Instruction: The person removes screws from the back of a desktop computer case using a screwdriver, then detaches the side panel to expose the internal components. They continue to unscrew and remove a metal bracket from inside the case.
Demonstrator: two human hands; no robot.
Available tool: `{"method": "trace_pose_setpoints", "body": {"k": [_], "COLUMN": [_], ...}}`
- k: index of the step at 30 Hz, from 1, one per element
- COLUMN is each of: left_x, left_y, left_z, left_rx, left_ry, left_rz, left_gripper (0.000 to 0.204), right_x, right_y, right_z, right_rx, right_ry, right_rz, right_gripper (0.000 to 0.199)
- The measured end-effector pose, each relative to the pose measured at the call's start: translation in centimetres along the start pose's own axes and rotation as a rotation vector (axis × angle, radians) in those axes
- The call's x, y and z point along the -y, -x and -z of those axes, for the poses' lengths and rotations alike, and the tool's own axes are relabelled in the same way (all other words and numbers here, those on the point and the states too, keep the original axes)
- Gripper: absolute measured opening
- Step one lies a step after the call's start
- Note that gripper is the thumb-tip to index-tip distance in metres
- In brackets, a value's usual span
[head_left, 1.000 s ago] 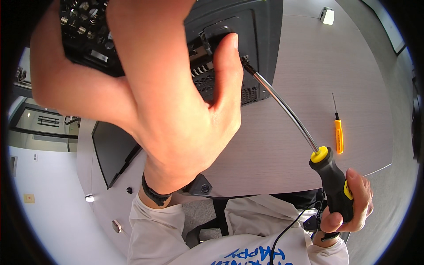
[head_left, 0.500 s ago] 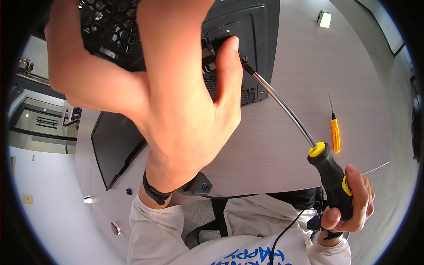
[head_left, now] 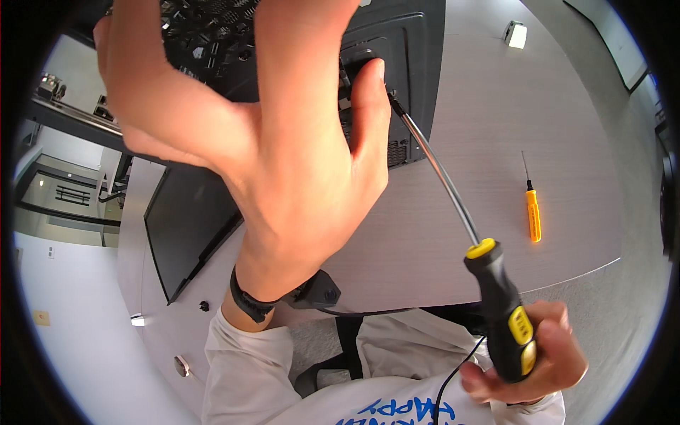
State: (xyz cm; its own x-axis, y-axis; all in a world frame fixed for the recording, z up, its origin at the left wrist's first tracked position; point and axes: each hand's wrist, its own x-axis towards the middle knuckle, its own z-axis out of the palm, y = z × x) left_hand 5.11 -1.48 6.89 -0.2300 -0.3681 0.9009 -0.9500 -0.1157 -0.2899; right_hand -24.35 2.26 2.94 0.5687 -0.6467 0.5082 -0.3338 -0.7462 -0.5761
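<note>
My left hand (head_left: pixel 276 134) fills the upper middle of the view, gripping the rear edge of a black computer case (head_left: pixel 404 64) that lies on the grey table (head_left: pixel 496 127); the thumb presses beside a rear slot. My right hand (head_left: pixel 528 361), low at the right, is closed on the black-and-yellow handle of a long screwdriver (head_left: pixel 496 312). Its metal shaft slants up and left, and the tip meets the case just right of my left thumb.
A small orange screwdriver (head_left: pixel 533 212) lies on the table to the right. A small white block (head_left: pixel 516 33) sits at the far edge. A black flat panel (head_left: pixel 188 227) leans at the table's left end. A black cable runs down my white shirt.
My left hand and the case have shifted slightly right and up in view. The screwdriver tip stays at the same spot on the case, with my right hand nearly still.
</note>
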Motion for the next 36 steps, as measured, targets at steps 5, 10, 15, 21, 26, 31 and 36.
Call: {"method": "trace_pose_setpoints", "body": {"k": [5,10,15,21,26,31,36], "left_x": [0.1,0.2,-0.4,-1.0,-0.4,-0.4,-0.4], "left_y": [-0.3,-0.3,-0.3,-0.2,-0.3,-0.2,-0.3], "left_z": [0.0,0.0,-0.1,0.1,-0.2,-0.2,0.0], "left_rx": [-0.015,-0.039,-0.031,-0.003,-0.039,-0.033,-0.017], "left_ry": [0.013,0.027,0.037,0.029,0.041,0.036,0.037], "left_rz": [-0.025,-0.014,0.021,0.083,0.013,0.005,0.008], "left_gripper": [0.05,0.049,0.048,0.047,0.047,0.047,0.048], "right_x": [2.2,0.7,0.9,1.9,2.7,3.4,3.8], "right_y": [-0.5,-0.6,0.0,0.1,-0.5,-0.8,-1.1], "right_z": [-0.7,-2.2,-2.7,-2.8,-1.8,-2.2,-1.8], "right_rx": [0.116,-0.078,0.043,0.044,0.118,0.044,-0.119], "right_ry": [-0.012,0.07,0.057,-0.356,-0.661,-0.449,0.082], "right_rz": [-0.009,0.173,0.075,-0.162,-0.321,-0.444,-0.066], "right_gripper": [0.082,0.044,0.06,0.056,0.065,0.063,0.056]}}
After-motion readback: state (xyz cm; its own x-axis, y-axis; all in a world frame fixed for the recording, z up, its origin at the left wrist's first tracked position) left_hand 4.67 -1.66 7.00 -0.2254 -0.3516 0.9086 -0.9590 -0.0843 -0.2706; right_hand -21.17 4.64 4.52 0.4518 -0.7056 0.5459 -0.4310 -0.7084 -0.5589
